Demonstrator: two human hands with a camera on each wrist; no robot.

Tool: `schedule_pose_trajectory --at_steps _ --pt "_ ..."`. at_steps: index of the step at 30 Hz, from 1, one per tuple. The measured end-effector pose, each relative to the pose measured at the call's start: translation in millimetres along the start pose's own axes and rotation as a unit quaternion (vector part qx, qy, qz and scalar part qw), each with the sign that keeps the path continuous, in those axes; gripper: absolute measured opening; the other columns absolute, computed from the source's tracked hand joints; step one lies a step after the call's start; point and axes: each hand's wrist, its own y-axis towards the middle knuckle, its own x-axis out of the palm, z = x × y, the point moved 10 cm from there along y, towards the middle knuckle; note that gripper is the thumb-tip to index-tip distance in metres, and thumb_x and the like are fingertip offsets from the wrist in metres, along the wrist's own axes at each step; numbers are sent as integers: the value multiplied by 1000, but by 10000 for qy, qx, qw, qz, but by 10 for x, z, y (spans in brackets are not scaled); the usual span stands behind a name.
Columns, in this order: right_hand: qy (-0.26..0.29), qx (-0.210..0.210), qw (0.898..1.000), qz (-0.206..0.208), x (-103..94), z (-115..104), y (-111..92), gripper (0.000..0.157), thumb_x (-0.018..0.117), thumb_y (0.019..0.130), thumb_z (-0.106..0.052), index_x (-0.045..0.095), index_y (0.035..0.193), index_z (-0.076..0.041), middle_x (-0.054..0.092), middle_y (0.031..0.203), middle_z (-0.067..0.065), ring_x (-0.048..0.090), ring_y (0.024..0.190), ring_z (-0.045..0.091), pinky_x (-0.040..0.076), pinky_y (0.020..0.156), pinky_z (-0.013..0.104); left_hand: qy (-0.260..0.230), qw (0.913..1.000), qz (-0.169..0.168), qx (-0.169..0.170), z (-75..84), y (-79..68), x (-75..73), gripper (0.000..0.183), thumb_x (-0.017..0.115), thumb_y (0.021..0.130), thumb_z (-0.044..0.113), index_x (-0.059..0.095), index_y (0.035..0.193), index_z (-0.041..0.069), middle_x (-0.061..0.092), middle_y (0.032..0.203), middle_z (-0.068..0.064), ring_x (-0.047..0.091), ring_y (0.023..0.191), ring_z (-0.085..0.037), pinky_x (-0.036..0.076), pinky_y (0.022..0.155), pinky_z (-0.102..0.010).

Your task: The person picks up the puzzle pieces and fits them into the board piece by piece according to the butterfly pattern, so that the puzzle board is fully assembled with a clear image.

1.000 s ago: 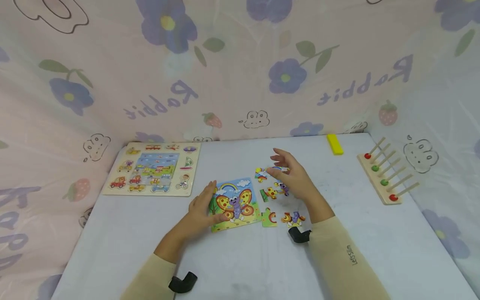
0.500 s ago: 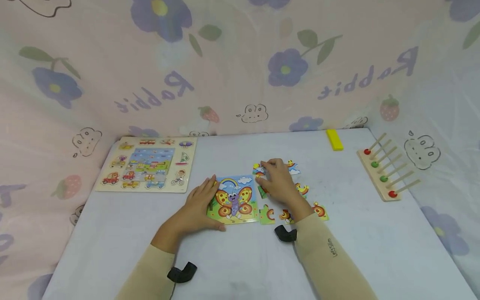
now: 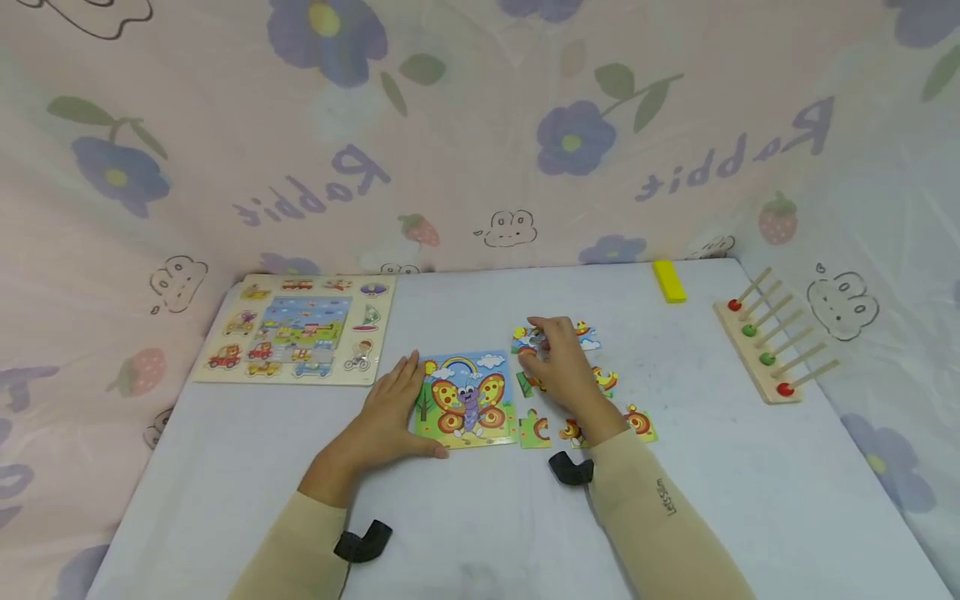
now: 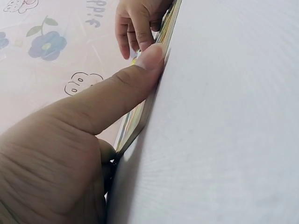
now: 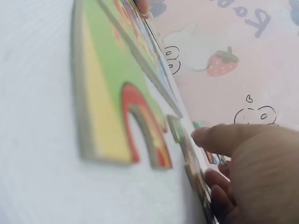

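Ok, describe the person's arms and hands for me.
The left sleeve and right sleeve are beige; the right carries small dark lettering along the forearm. A black bent piece juts out near each wrist. The left hand and right hand wear no gloves.

Soft light; right wrist view blurs its nearest puzzle piece (image 5: 106, 93).

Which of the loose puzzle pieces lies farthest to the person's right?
The orange-swirled piece, on the outer side of the right cuff; all others visible lie closer to the butterfly picture.
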Motion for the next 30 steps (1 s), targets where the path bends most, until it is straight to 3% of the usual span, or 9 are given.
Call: schedule_pose_trajectory --at_steps 10,15,21,26,30 --pt "30 -538 9982 256 -18 -259 -59 51 79 104 -28 65 148 -7 59 140 10 63 110 26 58 88 46 237 9994 120 207 24 23 -10 150 91 68 78 16 173 2 0 181 -9 -4 166 -26 -1 130 -54" --pt "-332 -878 9954 -190 241 -521 -137 44 80 103 -33 72 139 -8 62 139 6 64 118 26 56 99 46 268 9994 79 190 7 17 -8 149 89 69 79 16 173 2 -1 181 -9 -5 166 -26 -2 130 -54" --pt "-1037 -1349 9833 -648 604 -822 -272 41 80 103 -35 75 132 -7 66 134 9 62 126 31 50 108 50 282 9992 69 260 12 22 -8 148 86 71 81 15 174 2 -1 181 -9 -5 166 -25 -2 130 -55" --pt "-1607 -1403 9740 -767 747 -837 -303 37 81 102 -38 78 128 -11 69 130 6 61 118 29 52 101 47 241 9995 -5 182 2 10 -10 149 87 70 82 13 174 4 -2 181 -8 -6 166 -24 -3 129 -54" --pt "-2116 -1436 9603 -1114 801 -828 -319 52 76 103 -48 75 138 -10 65 143 8 57 126 30 49 108 46 263 9995 1 180 -5 9 -8 149 87 70 82 13 174 4 -2 181 -7 -6 166 -24 -3 130 -53"
